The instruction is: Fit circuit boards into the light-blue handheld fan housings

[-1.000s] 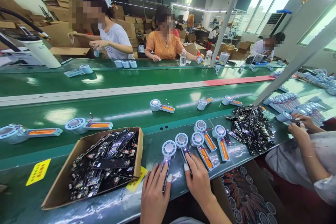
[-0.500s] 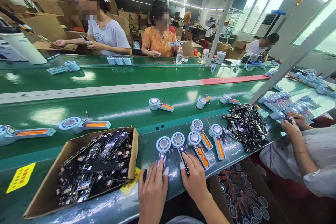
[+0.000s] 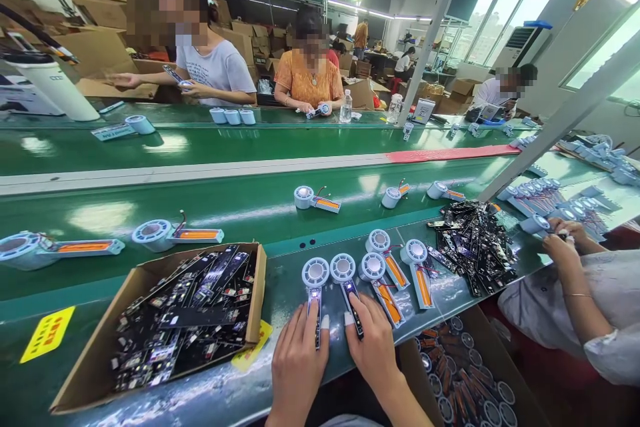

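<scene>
Side by side on the near bench lie two light-blue handheld fans with round grilles. My left hand (image 3: 299, 357) is closed around the handle of the left fan (image 3: 315, 272), index finger on the black circuit board (image 3: 317, 327) in it. The right fan (image 3: 343, 267) also has a black circuit board (image 3: 355, 313) along its handle; my right hand (image 3: 373, 340) grips that handle, thumb on one side and fingers across the other. White covers sit on both thumb tips. Just right are several fans (image 3: 373, 267) whose handles show orange batteries and red wires.
A cardboard box (image 3: 259, 293) of circuit boards stands left; another pile of boards (image 3: 475, 247) lies right. Fans ride the green belt (image 3: 250, 190) beyond. Below the bench, a carton holds more fan parts (image 3: 465, 373). A co-worker's hands (image 3: 563, 240) work at right; others sit opposite.
Fans on the belt have moved to the right. My left hand has shifted slightly along the handle; my right hand keeps its place. Opposite, the person in orange now holds a fan lower.
</scene>
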The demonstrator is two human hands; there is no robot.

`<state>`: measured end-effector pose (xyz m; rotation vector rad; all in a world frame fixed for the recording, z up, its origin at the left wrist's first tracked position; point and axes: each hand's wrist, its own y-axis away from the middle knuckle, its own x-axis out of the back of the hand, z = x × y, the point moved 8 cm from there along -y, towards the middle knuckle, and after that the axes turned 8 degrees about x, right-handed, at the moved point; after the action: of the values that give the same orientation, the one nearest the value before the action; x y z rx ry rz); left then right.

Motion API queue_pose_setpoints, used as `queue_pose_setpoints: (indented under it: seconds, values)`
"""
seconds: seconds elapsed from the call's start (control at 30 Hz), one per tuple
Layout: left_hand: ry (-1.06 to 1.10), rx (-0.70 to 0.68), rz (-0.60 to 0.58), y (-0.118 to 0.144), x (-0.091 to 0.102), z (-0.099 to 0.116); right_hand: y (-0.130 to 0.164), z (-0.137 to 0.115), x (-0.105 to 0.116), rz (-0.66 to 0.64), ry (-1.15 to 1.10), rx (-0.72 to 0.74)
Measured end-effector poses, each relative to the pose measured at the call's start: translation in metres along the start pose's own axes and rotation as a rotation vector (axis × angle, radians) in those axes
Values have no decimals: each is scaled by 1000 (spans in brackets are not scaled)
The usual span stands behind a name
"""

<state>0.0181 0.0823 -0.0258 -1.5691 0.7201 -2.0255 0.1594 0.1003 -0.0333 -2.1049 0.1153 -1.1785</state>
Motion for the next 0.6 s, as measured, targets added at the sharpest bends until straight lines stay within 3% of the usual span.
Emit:
queue_pose_setpoints:
  seconds: [0.6]
  values:
    - [43,40,-22,4,-4,-2,0,0,-2,-26,8,1]
